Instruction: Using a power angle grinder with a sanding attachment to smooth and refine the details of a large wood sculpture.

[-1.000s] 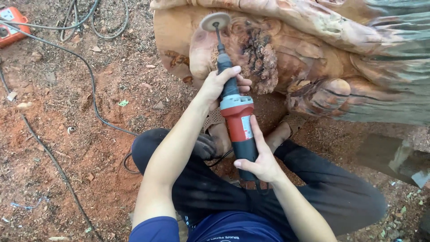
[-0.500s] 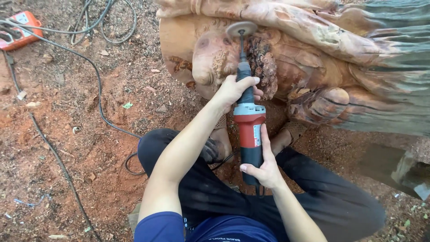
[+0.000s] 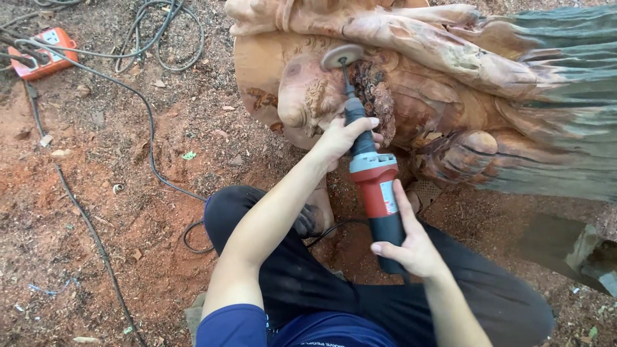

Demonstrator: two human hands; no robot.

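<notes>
The left hand (image 3: pixel 340 138) is wrapping its fingers around the neck of the stiff, seemingly hefty red grinder (image 3: pixel 376 193) while the right hand (image 3: pixel 411 247) is clasping its rear body, steadying the disc (image 3: pixel 342 56) against the hard wood carving (image 3: pixel 437 96).

red grinder (image 3: pixel 375 186), disc on carved wood (image 3: pixel 411 96)

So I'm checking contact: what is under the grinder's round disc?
Under the disc lies the carved wood sculpture, near a rounded knob. The exact contact spot is hidden by the disc itself.
</notes>
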